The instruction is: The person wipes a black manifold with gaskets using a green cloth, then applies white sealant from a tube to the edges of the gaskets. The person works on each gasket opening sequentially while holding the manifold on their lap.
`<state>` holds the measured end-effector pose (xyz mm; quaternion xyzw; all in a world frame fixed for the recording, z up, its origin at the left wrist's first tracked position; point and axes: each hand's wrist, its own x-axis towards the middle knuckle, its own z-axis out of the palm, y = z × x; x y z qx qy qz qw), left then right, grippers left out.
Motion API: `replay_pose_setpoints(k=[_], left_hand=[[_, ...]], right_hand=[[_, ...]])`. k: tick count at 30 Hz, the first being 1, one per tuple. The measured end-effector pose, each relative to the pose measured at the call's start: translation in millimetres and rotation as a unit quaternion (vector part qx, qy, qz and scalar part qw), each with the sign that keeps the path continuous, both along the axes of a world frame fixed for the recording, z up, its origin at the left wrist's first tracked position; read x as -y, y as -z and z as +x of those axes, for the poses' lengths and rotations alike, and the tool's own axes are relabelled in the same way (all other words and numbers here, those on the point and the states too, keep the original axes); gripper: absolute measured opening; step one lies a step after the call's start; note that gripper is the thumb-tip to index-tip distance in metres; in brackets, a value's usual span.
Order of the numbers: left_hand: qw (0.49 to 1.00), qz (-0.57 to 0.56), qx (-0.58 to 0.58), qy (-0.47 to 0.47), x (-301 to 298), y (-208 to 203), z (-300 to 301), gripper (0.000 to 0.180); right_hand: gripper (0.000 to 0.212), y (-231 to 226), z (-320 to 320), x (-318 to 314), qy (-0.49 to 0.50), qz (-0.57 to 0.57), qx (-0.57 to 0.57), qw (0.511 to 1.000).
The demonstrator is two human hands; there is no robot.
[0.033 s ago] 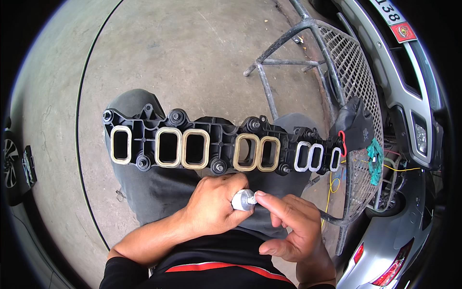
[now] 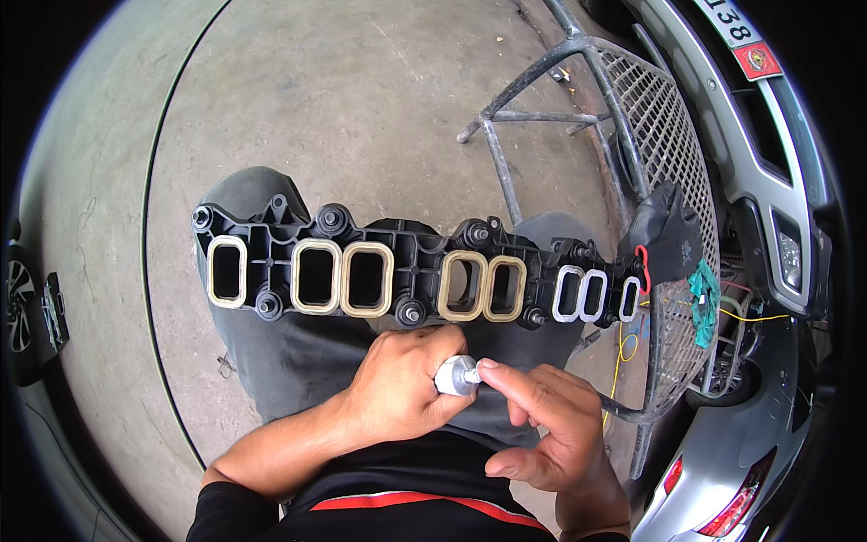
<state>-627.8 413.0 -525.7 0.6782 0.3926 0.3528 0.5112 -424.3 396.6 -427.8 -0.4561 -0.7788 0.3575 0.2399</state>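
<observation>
A black plastic intake manifold [image 2: 416,262] lies across my thighs, its row of ports facing up. Tan gaskets [image 2: 394,280] rim the ports from the left to the middle, while the rims [image 2: 592,296] at the right end look pale grey-white. Just below the manifold's middle, my left hand [image 2: 406,375] is closed round a small silver-white squeeze tube [image 2: 452,377], nozzle pointing right. My right hand [image 2: 548,415] has its index fingertip on the nozzle. Its thumb stands apart and the other fingers are loosely bent, holding nothing. Most of the tube is hidden inside my left hand.
A metal-framed mesh chair [image 2: 664,135] stands to the right, with a black glove [image 2: 664,237] and a teal cloth or glove [image 2: 703,298] on it. Beyond are a silver car [image 2: 713,479] and a light-coloured vehicle front [image 2: 768,199]. A yellow cord [image 2: 619,361] hangs near the chair.
</observation>
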Motion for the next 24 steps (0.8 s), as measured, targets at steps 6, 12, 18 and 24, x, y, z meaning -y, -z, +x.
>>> replay_pose_setpoints(k=[6, 12, 18, 24], left_hand=[[1.0, -0.022, -0.006, -0.013, -2.7, -0.3, 3.2, 0.028], [0.998, -0.024, 0.046, -0.043, -4.2, -1.1, 6.5, 0.028], [0.997, -0.031, 0.037, -0.053, -3.7, -4.6, 6.9, 0.029], [0.997, -0.047, 0.034, -0.054, -5.4, -6.1, 5.2, 0.029]], right_hand=[[0.074, 2.6, 4.3, -7.3, -0.033, 0.076, 0.06, 0.995], [0.083, -9.9, 12.5, -3.1, 0.027, -0.076, -0.029, 0.996], [0.084, -22.0, 33.7, -17.5, 0.135, 0.06, -0.016, 0.989], [0.08, -18.4, 49.6, -45.2, 0.133, 0.189, 0.279, 0.932]])
